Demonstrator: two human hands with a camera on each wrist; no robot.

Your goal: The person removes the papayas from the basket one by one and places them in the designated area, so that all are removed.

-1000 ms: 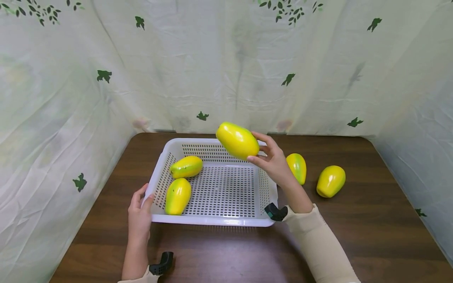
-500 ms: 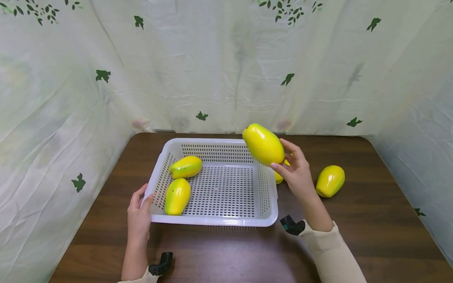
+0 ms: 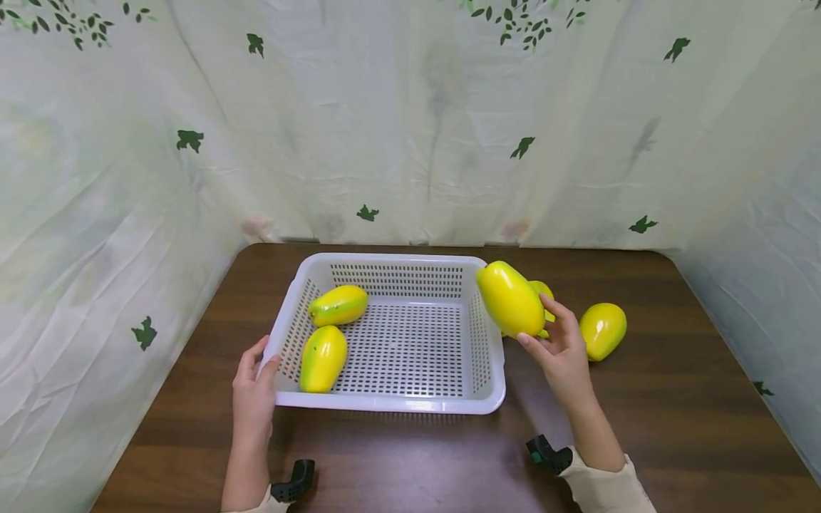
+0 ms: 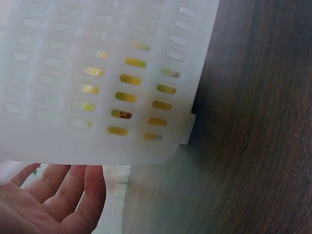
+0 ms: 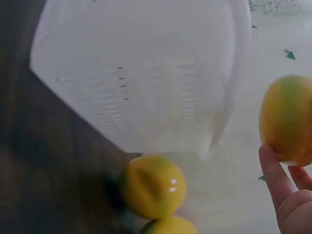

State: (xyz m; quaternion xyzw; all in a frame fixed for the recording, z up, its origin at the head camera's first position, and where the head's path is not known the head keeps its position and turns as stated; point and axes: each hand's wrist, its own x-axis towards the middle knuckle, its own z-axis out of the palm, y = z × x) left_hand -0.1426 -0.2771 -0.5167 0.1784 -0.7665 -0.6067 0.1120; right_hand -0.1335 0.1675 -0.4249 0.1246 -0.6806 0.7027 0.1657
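Note:
My right hand holds a glossy yellow papaya between thumb and fingers, beside the right wall of the white plastic basket. In the right wrist view the held papaya shows a green streak, with fingertips against its lower end. My left hand grips the basket's left rim, thumb on top; its curled fingers appear below the basket edge in the left wrist view. Inside the basket, at the left, lie two yellow-green papayas, one farther back and one nearer papaya.
On the brown wooden table, another papaya lies right of my right hand. One more papaya is partly hidden behind the held one. A pale leaf-printed cloth hangs behind the table and along both sides.
My right hand has carried the papaya from above the basket rightward, then down beside its right wall. The left hand and the basket have stayed in place.

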